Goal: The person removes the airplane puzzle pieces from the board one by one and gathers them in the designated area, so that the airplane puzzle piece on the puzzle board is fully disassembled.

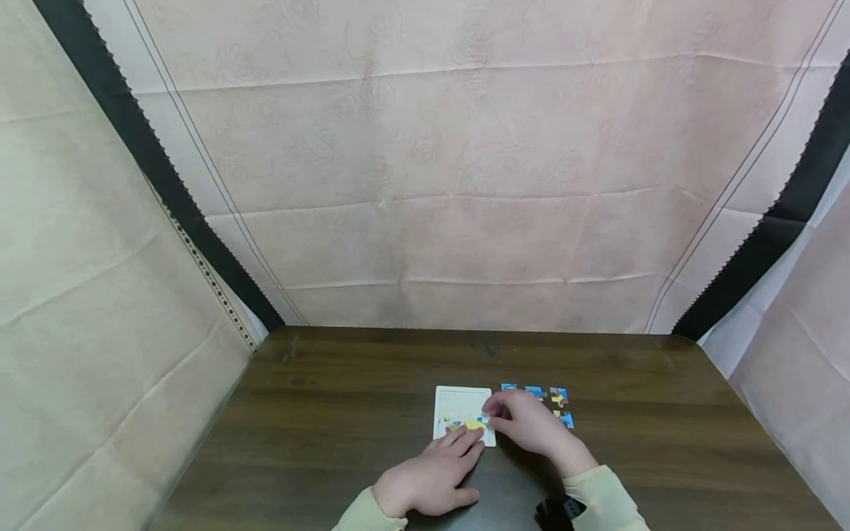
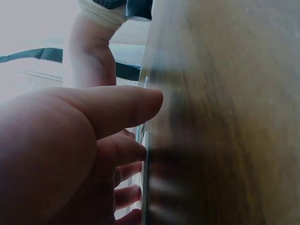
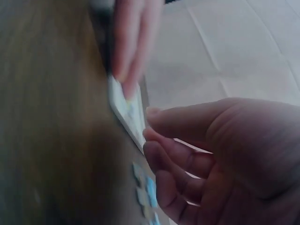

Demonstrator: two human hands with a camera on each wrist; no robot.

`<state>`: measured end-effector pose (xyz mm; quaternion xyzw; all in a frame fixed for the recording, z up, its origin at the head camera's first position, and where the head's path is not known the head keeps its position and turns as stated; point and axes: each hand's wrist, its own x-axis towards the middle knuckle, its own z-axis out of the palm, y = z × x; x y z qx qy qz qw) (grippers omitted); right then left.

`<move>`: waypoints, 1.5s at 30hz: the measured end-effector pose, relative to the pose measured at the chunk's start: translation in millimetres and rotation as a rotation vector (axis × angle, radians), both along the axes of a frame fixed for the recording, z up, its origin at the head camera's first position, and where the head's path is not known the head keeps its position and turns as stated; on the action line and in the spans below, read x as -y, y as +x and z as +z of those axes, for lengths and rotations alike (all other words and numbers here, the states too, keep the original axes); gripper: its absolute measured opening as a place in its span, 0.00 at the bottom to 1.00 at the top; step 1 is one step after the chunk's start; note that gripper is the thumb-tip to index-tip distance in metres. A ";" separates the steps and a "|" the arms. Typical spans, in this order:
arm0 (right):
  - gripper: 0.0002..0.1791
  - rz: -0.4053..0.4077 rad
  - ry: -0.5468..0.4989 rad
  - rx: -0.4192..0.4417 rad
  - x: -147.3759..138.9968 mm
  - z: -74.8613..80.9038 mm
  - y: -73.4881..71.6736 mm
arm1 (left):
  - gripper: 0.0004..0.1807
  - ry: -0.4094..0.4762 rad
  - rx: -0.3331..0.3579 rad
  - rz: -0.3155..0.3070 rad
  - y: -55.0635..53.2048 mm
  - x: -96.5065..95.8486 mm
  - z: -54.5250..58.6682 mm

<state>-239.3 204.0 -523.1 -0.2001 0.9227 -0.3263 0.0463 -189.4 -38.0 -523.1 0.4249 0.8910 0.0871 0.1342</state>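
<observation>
Tray (image 1: 460, 402) that might slide

We see the white tray low in the middle of the frame, on the table (image 1: 319, 413). The left hand (image 1: 434, 476) rests on its near edge, fingers a bit apart. On the right hand (image 1: 533, 426), thumb and finger are close; we can't tell if they pinch anything. A hard push could slide the tray. That hand could bump the loose pieces (image 1: 559, 397) beside it, and hides some. Pale cloth (image 1: 432, 169) fills the top.
</observation>
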 end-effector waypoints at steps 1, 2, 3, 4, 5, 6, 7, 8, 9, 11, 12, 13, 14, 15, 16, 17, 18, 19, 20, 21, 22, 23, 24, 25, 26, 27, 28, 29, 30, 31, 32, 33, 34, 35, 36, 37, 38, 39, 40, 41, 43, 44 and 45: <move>0.04 0.008 0.009 -0.004 3.4 -1.1 -0.5 | 0.39 0.001 0.006 -0.003 -0.3 -0.3 0.0; 0.04 0.013 0.021 -0.013 5.9 -1.8 -0.7 | 0.40 0.002 0.015 -0.005 -0.6 -0.5 0.2; 0.04 0.016 0.031 -0.022 7.7 -2.2 -0.6 | 0.40 0.003 0.015 -0.009 -0.9 -0.5 0.0; 0.04 0.014 0.043 -0.033 8.9 -2.5 -0.4 | 0.40 0.005 0.018 -0.013 -1.2 -0.4 -0.2; 0.04 0.010 0.054 -0.042 9.8 -3.0 0.0 | 0.40 0.007 0.021 -0.015 -1.1 -0.1 -0.1; 0.04 0.005 0.066 -0.052 10.3 -3.6 0.3 | 0.40 0.009 0.025 -0.018 -0.6 0.6 0.0; 0.05 0.001 0.074 -0.058 10.8 -4.2 0.6 | 0.40 0.012 0.030 -0.022 -0.4 1.4 0.0; 0.05 -0.002 0.081 -0.062 11.2 -4.5 0.9 | 0.40 0.015 0.037 -0.026 0.0 2.5 0.3; 0.05 -0.005 0.087 -0.067 11.7 -4.8 1.2 | 0.40 0.020 0.044 -0.029 0.4 3.8 0.5; 0.05 -0.009 0.099 -0.076 12.9 -5.4 1.5 | 0.40 0.032 0.068 -0.029 1.2 7.0 1.7; 0.05 -0.010 0.105 -0.081 13.5 -5.6 1.5 | 0.40 0.038 0.078 -0.028 1.4 8.8 2.2; 0.05 -0.012 0.110 -0.085 14.0 -5.6 1.4 | 0.40 0.043 0.084 -0.028 1.6 10.7 2.8; 0.04 -0.015 0.116 -0.088 14.6 -5.5 1.3 | 0.40 0.047 0.089 -0.026 1.6 12.8 3.3; 0.04 -0.018 0.121 -0.091 15.0 -5.5 1.1 | 0.41 0.050 0.094 -0.023 1.7 14.8 3.8; 0.05 -0.023 0.124 -0.088 15.0 -5.3 1.2 | 0.41 0.054 0.104 -0.017 1.9 16.7 4.3; 0.05 -0.028 0.126 -0.086 14.9 -5.3 1.2 | 0.41 0.057 0.109 -0.016 2.2 18.6 4.9; 0.05 -0.032 0.127 -0.081 14.7 -5.2 1.3 | 0.41 0.059 0.105 -0.019 2.6 20.4 5.1; 0.05 -0.035 0.129 -0.077 14.5 -4.9 1.4 | 0.41 0.062 0.098 -0.024 2.9 22.0 5.1; 0.05 -0.037 0.128 -0.074 14.4 -4.9 1.5 | 0.41 0.065 0.083 -0.032 3.3 23.5 5.0; 0.05 -0.038 0.127 -0.073 14.2 -4.8 1.4 | 0.40 0.066 0.074 -0.036 3.9 24.4 5.5; 0.05 -0.041 0.125 -0.067 14.5 -4.7 1.5 | 0.40 0.065 0.060 -0.039 4.5 24.8 5.7; 0.05 -0.043 0.125 -0.066 14.9 -4.9 1.5 | 0.40 0.064 0.036 -0.044 5.2 24.8 5.7; 0.05 -0.047 0.126 -0.065 15.4 -5.0 1.5 | 0.39 0.061 0.012 -0.046 5.7 24.4 5.2; 0.05 -0.051 0.126 -0.065 16.1 -5.1 1.6 | 0.39 0.058 -0.009 -0.047 6.3 23.7 5.1; 0.05 -0.055 0.128 -0.066 17.0 -5.0 1.7 | 0.39 0.052 -0.027 -0.046 7.1 22.9 5.3; 0.06 -0.062 0.130 -0.065 18.1 -4.8 2.0 | 0.39 0.045 -0.035 -0.041 7.7 22.0 5.4; 0.06 -0.067 0.132 -0.063 19.2 -4.4 2.3 | 0.39 0.039 -0.051 -0.038 8.3 21.4 5.1; 0.06 -0.071 0.138 -0.065 20.2 -4.0 2.6 | 0.39 0.033 -0.063 -0.037 8.9 21.1 4.8; 0.06 -0.074 0.145 -0.066 21.3 -3.4 3.0 | 0.39 0.026 -0.070 -0.036 9.4 21.0 4.6; 0.06 -0.075 0.152 -0.064 22.5 -2.3 3.1 | 0.39 0.018 -0.075 -0.035 9.6 21.0 4.7; 0.06 -0.076 0.161 -0.065 23.9 -0.9 3.1 | 0.39 0.011 -0.078 -0.033 9.8 21.2 4.6; 0.05 -0.077 0.168 -0.063 25.5 0.7 3.1 | 0.39 0.005 -0.082 -0.033 10.0 21.6 4.4; 0.05 -0.074 0.172 -0.061 27.4 2.2 2.8 | 0.40 0.000 -0.086 -0.033 10.3 22.1 4.4; 0.04 -0.069 0.173 -0.059 29.6 3.4 2.0 | 0.40 -0.006 -0.092 -0.034 10.5 22.6 4.4; 0.03 -0.062 0.169 -0.057 32.3 4.4 1.0 | 0.40 -0.012 -0.093 -0.036 10.4 23.0 4.3; 0.02 -0.048 0.156 -0.055 35.2 5.2 -0.3 | 0.41 -0.015 -0.092 -0.038 10.4 23.5 4.4; 0.02 -0.031 0.135 -0.051 38.6 5.1 -2.2 | 0.41 -0.019 -0.095 -0.042 10.6 23.9 4.4; 0.02 -0.011 0.106 -0.041 42.1 4.7 -4.3 | 0.41 -0.022 -0.090 -0.046 10.6 24.3 4.2; 0.03 0.012 0.076 -0.032 45.4 3.7 -6.7 | 0.41 -0.026 -0.085 -0.050 10.3 24.4 4.2; 0.04 0.034 0.047 -0.024 48.3 2.3 -9.2 | 0.42 -0.030 -0.075 -0.053 9.8 24.5 3.8; 0.06 0.072 -0.007 0.002 53.7 -0.2 -13.1 | 0.42 -0.038 -0.048 -0.058 8.6 24.2 2.8; 0.07 0.085 -0.026 0.014 55.9 -1.4 -14.7 | 0.42 -0.042 -0.035 -0.060 8.0 23.9 2.2; 0.08 0.093 -0.036 0.026 57.6 -2.1 -15.7 | 0.42 -0.045 -0.019 -0.059 7.3 23.4 1.6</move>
